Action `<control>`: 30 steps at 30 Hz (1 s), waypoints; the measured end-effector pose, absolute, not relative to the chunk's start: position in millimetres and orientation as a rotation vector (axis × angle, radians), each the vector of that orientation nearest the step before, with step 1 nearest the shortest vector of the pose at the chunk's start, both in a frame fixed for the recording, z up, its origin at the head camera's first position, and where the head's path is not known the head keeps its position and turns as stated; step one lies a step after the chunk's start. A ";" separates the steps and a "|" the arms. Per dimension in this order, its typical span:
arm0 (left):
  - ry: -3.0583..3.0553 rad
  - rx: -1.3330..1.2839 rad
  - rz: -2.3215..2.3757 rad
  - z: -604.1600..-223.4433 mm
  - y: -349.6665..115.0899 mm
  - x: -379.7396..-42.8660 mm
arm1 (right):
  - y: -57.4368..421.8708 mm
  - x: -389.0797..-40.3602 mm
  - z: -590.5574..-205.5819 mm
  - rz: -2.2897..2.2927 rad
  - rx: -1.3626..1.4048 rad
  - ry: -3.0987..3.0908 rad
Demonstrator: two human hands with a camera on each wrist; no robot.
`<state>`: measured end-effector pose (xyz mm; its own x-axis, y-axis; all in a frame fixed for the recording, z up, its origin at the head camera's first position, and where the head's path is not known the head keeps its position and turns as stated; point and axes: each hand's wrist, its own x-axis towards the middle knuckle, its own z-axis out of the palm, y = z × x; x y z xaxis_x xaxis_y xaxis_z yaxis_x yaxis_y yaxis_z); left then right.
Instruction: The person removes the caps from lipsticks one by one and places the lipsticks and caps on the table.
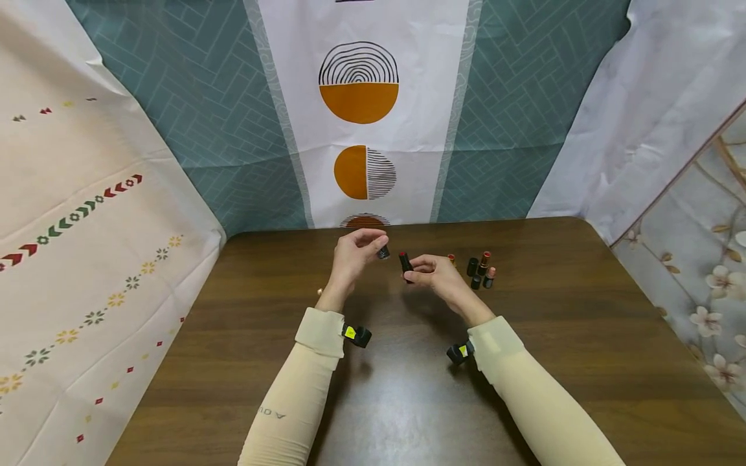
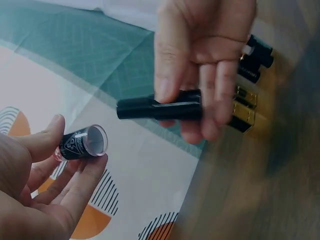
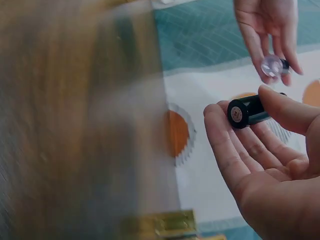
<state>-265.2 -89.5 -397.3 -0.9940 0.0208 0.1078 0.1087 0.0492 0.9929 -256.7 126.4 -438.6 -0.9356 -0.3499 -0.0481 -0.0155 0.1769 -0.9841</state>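
My left hand (image 1: 352, 256) pinches a small lipstick cap (image 1: 383, 252) between thumb and fingers. In the left wrist view the cap (image 2: 82, 142) has a clear rim and a black printed side, its open end turned toward the other hand. My right hand (image 1: 438, 277) holds a slim black lipstick (image 1: 405, 264) with a red tip, upright and tilted slightly left. A round label marks the base of this lipstick (image 3: 237, 114) in the right wrist view. Cap and lipstick are a short gap apart, both held above the back of the table.
Right of my right hand, several lipsticks stand on the brown wooden table (image 1: 583, 310): one uncapped red lipstick (image 1: 484, 260), one pinkish lipstick (image 1: 489, 277), and black caps (image 1: 472, 266) beside them. Another gold-and-red lipstick (image 1: 451, 258) is partly hidden by my hand. Patterned cloth (image 1: 373, 136) hangs behind the table.
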 end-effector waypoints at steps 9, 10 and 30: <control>-2.303 -0.236 -2.005 -406.6 -68.3 -264.1 | 162.1 -260.4 -422.5 -1.749 -0.355 2.324; -2.314 -0.251 -1.993 -408.1 -66.0 -264.6 | 165.5 -260.7 -421.2 -1.759 -0.352 2.324; -2.523 -0.398 -1.721 -423.7 -27.9 -268.2 | 196.7 -265.4 -415.4 -1.624 -0.296 2.539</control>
